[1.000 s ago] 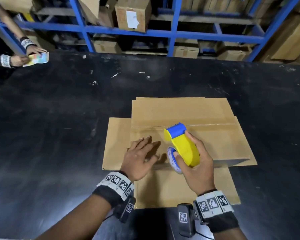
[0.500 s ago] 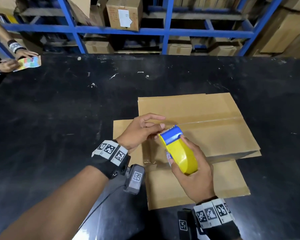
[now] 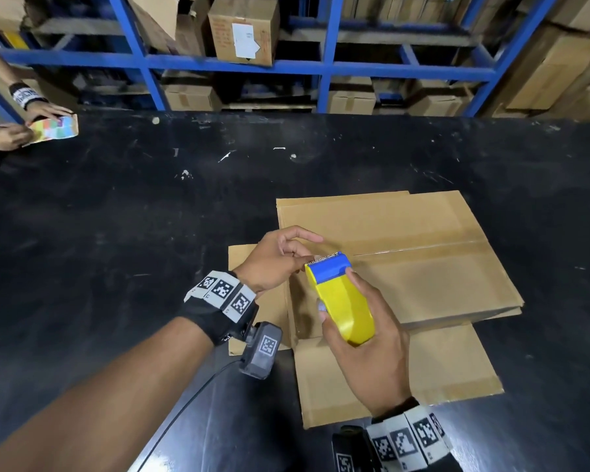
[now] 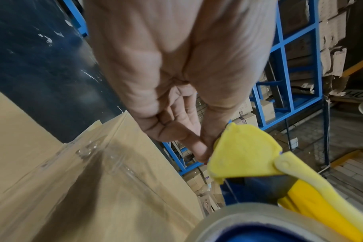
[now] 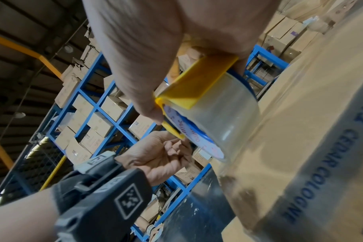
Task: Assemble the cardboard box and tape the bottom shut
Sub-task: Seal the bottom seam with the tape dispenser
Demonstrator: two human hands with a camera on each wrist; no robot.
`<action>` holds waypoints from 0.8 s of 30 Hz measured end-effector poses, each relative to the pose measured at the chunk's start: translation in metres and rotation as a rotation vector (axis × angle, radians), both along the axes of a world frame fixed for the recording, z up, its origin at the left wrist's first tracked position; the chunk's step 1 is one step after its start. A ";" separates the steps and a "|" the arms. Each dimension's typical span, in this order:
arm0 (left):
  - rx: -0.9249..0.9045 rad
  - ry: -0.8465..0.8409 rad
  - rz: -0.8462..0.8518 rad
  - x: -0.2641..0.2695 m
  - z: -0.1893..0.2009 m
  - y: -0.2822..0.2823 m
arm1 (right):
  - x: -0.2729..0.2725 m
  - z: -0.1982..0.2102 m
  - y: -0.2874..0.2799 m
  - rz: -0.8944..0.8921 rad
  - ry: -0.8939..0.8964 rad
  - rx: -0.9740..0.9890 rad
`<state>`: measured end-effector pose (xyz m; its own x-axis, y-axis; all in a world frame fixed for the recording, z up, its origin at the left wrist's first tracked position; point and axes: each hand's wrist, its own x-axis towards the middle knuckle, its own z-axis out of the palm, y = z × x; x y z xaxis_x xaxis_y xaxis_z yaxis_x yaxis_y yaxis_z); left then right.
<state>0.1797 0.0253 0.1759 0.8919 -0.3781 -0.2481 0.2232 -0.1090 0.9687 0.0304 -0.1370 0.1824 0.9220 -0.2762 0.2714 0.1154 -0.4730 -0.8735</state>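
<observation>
— How far along is that box (image 3: 389,253), would you say?

— Mostly done, I'd judge. It sits on the black table (image 3: 116,233) with its bottom flaps folded shut, and a clear strip of tape (image 3: 419,247) runs along the middle seam. You can see it wrinkled and shiny over the near end in the left wrist view. More flat cardboard (image 3: 406,379) lies under it.

— So what's left?

— Hard to say whether the strip is finished. The right hand (image 3: 365,338) is wrapped round the tape dispenser (image 3: 341,301), raised just above the box's near left end. The left hand (image 3: 273,260) has thumb and fingertips (image 4: 197,147) pinched together at the toothed edge, probably on the loose tape end, though the tape itself is too clear to make out there. Possibly another strip to come, or just pressing down.

— What's it all made of?

— Plain brown corrugated board, matte, with blue lettering on one side. The dispenser is smooth yellow plastic with a blue nose and a serrated metal cutter; the roll (image 5: 224,114) is glossy, see-through, on a blue core. The table is scuffed and flecked with white.
</observation>
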 end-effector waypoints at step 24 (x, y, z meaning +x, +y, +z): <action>0.349 -0.198 -0.100 0.213 -0.043 0.030 | 0.106 0.002 0.055 -0.152 0.185 -0.028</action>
